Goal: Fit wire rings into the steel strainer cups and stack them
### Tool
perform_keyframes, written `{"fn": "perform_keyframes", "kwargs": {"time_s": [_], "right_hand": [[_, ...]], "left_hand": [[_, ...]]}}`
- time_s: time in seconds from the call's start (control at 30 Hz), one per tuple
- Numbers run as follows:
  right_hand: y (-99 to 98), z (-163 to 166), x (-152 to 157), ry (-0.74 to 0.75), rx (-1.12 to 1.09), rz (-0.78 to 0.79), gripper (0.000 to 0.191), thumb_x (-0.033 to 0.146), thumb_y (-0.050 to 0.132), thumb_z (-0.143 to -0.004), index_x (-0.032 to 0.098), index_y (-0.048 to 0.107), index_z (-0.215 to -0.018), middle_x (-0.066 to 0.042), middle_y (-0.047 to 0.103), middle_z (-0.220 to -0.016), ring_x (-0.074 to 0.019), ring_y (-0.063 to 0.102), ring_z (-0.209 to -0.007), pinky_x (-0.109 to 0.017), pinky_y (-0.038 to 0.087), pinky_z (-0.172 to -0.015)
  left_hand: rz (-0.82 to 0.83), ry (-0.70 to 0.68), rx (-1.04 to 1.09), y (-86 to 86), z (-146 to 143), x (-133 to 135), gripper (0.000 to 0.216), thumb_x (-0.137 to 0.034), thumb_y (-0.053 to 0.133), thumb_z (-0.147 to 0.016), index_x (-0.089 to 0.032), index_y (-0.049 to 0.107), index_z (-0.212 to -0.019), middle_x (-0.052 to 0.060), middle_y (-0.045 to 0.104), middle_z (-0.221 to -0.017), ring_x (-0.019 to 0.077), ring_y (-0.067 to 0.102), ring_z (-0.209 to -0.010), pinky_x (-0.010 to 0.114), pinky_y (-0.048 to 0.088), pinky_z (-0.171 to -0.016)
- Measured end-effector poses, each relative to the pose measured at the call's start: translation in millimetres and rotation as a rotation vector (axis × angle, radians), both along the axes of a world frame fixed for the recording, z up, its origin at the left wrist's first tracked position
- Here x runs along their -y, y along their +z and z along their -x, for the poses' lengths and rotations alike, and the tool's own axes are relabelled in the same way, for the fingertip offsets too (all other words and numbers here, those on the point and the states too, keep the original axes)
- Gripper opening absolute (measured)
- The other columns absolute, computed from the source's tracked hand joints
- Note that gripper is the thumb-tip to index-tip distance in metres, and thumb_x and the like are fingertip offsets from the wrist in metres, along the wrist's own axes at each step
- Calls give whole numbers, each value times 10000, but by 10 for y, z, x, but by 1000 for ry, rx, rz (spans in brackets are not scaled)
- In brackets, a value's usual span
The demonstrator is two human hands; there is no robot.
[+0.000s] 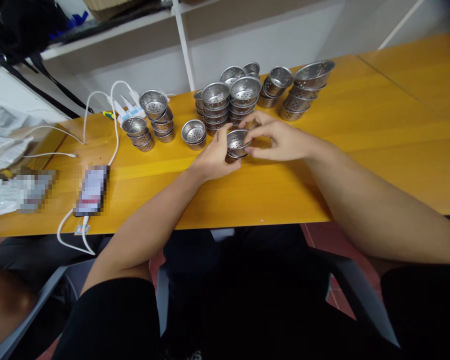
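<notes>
Near the middle of the table, a small perforated metal cup (237,142) sits between my two hands, with the edge of another cup showing under it. My left hand (215,155) is closed around the cup's left side, its thumb up along the wall. My right hand (272,137) grips the cup's right rim between thumb and fingers. Just behind stand two tall stacks of the same cups, a left stack (215,102) and a right stack (245,95). A short stack of cups (194,134) stands left of my left hand.
More cup stacks stand at left (153,107) and at right, one of them leaning (307,90). A phone (92,191) with a white cable lies on the table (165,200) at left, near a power strip (131,112) and plastic bags (3,150). Another person's arm (5,305) shows lower left.
</notes>
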State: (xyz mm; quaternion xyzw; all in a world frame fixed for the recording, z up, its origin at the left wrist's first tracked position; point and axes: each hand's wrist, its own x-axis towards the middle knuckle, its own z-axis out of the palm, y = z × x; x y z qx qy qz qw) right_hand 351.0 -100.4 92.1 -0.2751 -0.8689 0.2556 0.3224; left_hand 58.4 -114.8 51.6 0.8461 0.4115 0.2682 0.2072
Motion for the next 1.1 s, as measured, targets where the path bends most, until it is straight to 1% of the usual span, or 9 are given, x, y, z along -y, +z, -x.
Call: {"fn": "perform_keyframes", "kwargs": {"time_s": [0.13,0.27,0.4,0.5,0.6,0.67,0.83,0.97,1.1], "right_hand": [[3,-37,-29,32,-14,-78,501,816,992,-1061,318,942,-1046,-133,802,-1573,-491,753,-1526,-824,594,-1423],[36,-45,5,0,-80,-154,491,745,996,-1121,257,943,-1103,-214,755,-1667,-490,765,-1509,-810,611,-1390],[72,20,86,-44,-92,-105,429,778,1003,-1102,353,984,-1158,-156,744,-1757,-535,729,-1590,-894,571,-1443],[63,80,110,-62,-68,-78,432,768,1013,-1076,430,995,-1344,-110,754,-1775,-541,679,-1670,-892,549,-1485],[17,122,95,-41,-65,-141,538,696,987,-1086,375,954,-1517,-144,729,-1795,-545,656,-1710,-858,507,-1519],[-14,135,83,-23,-58,-163,521,654,973,-1084,332,948,-1493,-163,721,-1783,-552,661,-1708,-840,508,-1515],[2,107,97,-58,-26,-120,372,644,985,-1103,317,920,-1267,-153,694,-1783,-527,696,-1643,-822,515,-1513],[53,86,108,-108,-44,-136,502,777,921,-1163,283,878,-1237,-222,726,-1678,-535,662,-1635,-823,496,-1512],[52,92,83,-116,-29,-64,610,938,878,-1132,341,893,-1254,-173,825,-1501,-531,722,-1534,-815,583,-1422]], "left_hand": [[41,-37,35,-34,34,-54,1283,-444,1030,-976,-231,249,-1971,309,466,-2046,570,540,-1931,739,457,-1634],[51,-124,86,-79,84,-134,1402,-671,1069,-956,-251,236,-2002,286,512,-2027,556,561,-1912,733,457,-1623],[-42,-127,154,-172,102,-261,1270,-817,972,-1023,-250,331,-1962,276,544,-1997,545,519,-1937,736,408,-1649],[-129,-120,199,-240,113,-371,1101,-818,832,-1140,-283,341,-1967,247,550,-2001,521,511,-1950,742,381,-1662],[-217,-146,226,-280,150,-464,1063,-833,785,-1169,-324,326,-1981,213,544,-2015,502,511,-1956,728,379,-1668],[-264,-168,231,-283,185,-508,1067,-848,784,-1165,-343,325,-1985,200,550,-2010,500,525,-1943,725,393,-1661],[-307,-180,208,-236,262,-563,1097,-870,832,-1128,-364,379,-1990,192,591,-1954,523,527,-1916,749,390,-1649],[-310,-170,203,-204,284,-568,1038,-875,841,-1115,-357,474,-1936,188,619,-1893,508,575,-1848,747,427,-1624],[-310,-167,179,-190,275,-543,993,-855,858,-1118,-334,508,-1888,199,635,-1855,497,617,-1803,735,472,-1598]]}}
